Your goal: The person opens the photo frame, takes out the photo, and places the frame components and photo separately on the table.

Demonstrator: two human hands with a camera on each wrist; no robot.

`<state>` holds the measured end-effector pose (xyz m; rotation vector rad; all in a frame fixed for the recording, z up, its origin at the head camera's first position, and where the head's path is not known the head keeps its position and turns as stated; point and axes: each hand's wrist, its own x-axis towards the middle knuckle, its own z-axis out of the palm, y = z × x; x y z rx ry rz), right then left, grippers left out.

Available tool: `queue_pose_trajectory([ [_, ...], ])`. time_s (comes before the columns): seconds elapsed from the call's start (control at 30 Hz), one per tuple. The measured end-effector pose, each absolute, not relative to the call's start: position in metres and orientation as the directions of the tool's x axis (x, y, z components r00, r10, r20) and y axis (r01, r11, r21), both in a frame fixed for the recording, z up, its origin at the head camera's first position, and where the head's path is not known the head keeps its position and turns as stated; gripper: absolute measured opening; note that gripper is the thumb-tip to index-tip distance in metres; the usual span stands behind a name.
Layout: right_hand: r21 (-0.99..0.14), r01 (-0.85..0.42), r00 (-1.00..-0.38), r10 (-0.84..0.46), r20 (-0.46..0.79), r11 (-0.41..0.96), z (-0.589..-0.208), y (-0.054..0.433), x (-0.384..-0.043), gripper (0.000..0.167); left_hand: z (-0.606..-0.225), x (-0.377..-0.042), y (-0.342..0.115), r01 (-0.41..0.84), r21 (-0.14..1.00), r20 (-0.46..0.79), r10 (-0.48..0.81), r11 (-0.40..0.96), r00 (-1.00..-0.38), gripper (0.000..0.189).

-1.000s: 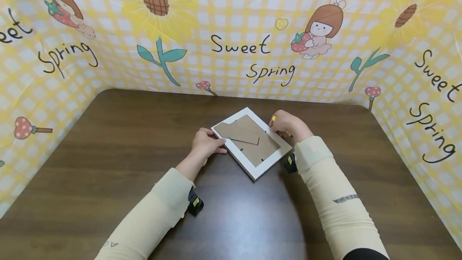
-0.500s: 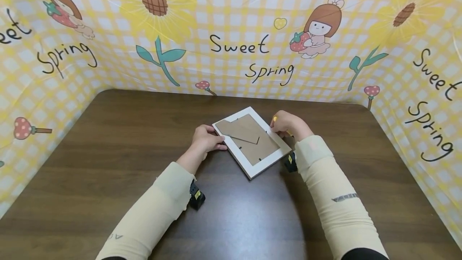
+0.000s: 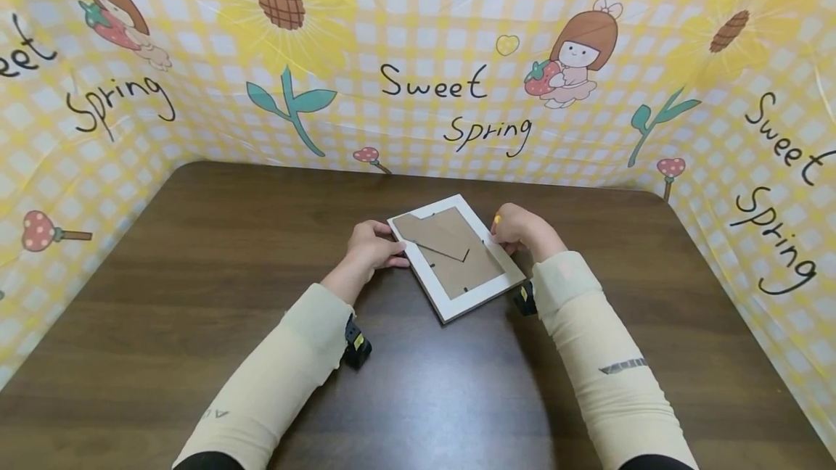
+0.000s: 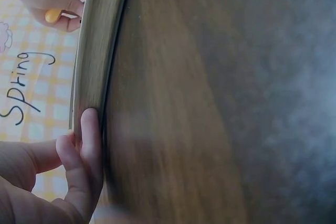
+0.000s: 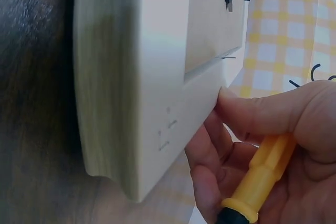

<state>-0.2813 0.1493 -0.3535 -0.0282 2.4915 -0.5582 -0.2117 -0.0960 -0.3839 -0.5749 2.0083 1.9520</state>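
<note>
reaching forward over the brown table [image 3: 261,252], two arms in pale sleeves [image 3: 281,368] are bent inward in the head view, so that the picture frame [image 3: 477,294] is between the fingers of both hands. the left hand [image 3: 369,249] is grasping the near-left edge, its thumb lying over the white border and its other fingers around the side. the right hand [image 3: 519,227] is bent downward at the opposite edge, fingers curled, and a bit of yellow handle [image 3: 498,219] shows by its knuckles. the stand leg [image 3: 431,238] lies on the brown backing [image 3: 486,263], starting just beside the left thumb.

in the left wrist view, the left fingers are pinching the wooden side of the picture frame; one finger is laid along it, another is bent next to it. the right hand is farther along, well apart from these fingers.

in the right wrist view, the right thumb presses its tip on the white border and the other fingers curl at the same edge, so the picture frame is grasped here too. the yellow handle is held in the palm, under the thumb. a thin metal tab [image 5: 228,57] is just above the thumb tip.
</note>
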Motion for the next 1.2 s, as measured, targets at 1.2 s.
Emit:
queue_pose_trajectory([
  [1.2,-0.405,-0.052,-0.786,-0.288,-0.547,0.913,-0.346,0.153,-0.247,0.010,-0.382,-0.234,-0.101,-0.433,0.859,-0.438,-0.047,0.275,-0.898,0.041],
])
